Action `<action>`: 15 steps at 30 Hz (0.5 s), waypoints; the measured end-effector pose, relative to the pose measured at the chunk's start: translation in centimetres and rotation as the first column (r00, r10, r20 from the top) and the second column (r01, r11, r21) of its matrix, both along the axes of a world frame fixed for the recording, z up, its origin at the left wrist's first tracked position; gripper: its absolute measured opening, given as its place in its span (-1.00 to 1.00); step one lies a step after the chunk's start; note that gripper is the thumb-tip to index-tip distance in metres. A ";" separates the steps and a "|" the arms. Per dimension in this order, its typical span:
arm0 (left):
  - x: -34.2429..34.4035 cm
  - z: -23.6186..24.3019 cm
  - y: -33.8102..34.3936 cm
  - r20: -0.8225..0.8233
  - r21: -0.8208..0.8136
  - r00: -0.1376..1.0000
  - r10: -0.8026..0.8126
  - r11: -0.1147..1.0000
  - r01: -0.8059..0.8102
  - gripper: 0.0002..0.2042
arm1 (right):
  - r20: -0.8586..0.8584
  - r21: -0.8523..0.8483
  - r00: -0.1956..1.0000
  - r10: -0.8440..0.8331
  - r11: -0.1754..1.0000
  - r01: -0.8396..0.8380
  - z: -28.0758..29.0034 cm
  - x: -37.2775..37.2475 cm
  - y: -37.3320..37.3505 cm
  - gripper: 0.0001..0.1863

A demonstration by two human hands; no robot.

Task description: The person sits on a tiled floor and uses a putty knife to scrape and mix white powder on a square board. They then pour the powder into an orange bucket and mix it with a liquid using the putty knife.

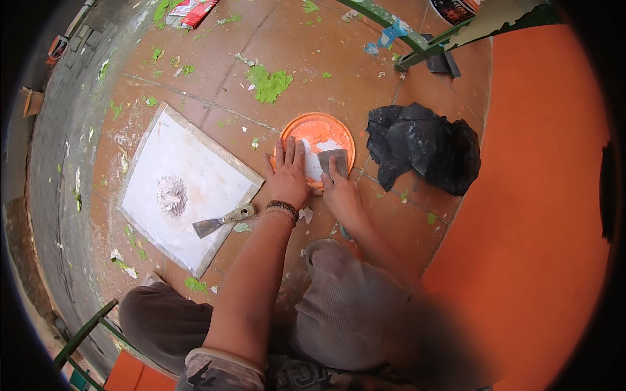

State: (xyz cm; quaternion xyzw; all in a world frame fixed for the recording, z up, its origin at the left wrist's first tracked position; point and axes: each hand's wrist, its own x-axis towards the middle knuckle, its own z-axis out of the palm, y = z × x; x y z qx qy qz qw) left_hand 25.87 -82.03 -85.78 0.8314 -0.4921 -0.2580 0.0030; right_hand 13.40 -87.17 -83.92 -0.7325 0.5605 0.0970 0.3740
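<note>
On the tiled floor in front of me lies a round orange lid (352,144), smeared with orange paste (316,129) and showing white patches. My left hand (290,177) rests on the lid's left part with its fingers stretched out flat. In my right hand (342,193) is a scraper (333,158), its wide grey blade flat against the lid and my index finger laid along it. The scraper's handle is mostly hidden under the hand. To the left, a putty knife (225,220) lies across the edge of a white board (195,146) that bears a small heap of greyish powder (172,195).
A crumpled black plastic bag (427,146) sits right of the lid. Green paint flakes (268,83) litter the tiles. An orange wall (541,176) rises on the right. Green metal framing (417,45) and a bucket (453,9) stand at the far right.
</note>
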 end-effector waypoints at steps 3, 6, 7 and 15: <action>0.1 0.2 0.0 -0.007 0.011 1.000 -0.002 1.000 0.002 0.00 | 0.044 -0.048 0.999 -0.004 0.999 0.006 -0.1 -0.7 0.3 -0.42; 0.1 0.6 -0.2 -0.025 0.001 1.000 0.008 1.000 -0.008 0.09 | 0.096 -0.155 0.993 0.061 0.987 -0.046 -1.6 -0.9 -0.6 -0.43; 0.1 0.8 -0.3 -0.034 -0.005 0.999 0.007 1.000 -0.007 0.13 | 0.075 -0.153 0.995 0.071 0.987 -0.059 -1.8 -1.3 -0.7 -0.43; 0.2 0.6 -0.1 -0.050 -0.026 0.999 0.021 0.999 -0.022 0.20 | -0.024 -0.169 0.958 0.286 0.943 -0.286 -1.1 -2.4 -3.7 -0.45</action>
